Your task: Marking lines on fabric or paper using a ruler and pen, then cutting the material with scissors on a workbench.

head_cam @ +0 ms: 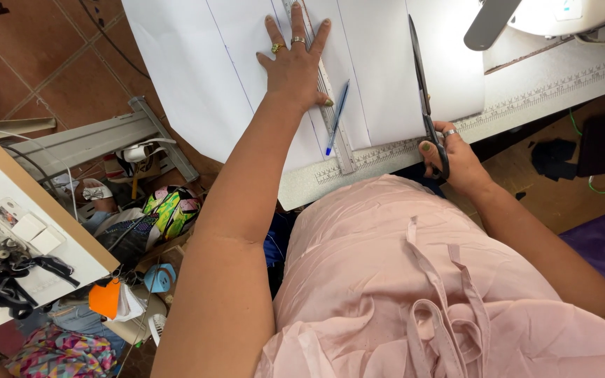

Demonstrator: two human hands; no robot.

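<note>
Left hand (pixel 295 59) lay spread flat, pinning ruler (pixel 330 105) and white paper (pixel 197 77), while right hand (pixel 453 157) gripped the scissors (pixel 425 105) mid-cut, needing a straight follow-through along the drawn line.

I see a sewing machine (pixel 554 17) at the desk's far corner, a black pouch (pixel 598 143) on the floor, and an orange tile floor (pixel 43 42).

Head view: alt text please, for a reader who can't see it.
Seen from above, a person's right hand works long scissors into white paper on a table. The left hand lies flat on a ruler, a blue pen beside it.
</note>
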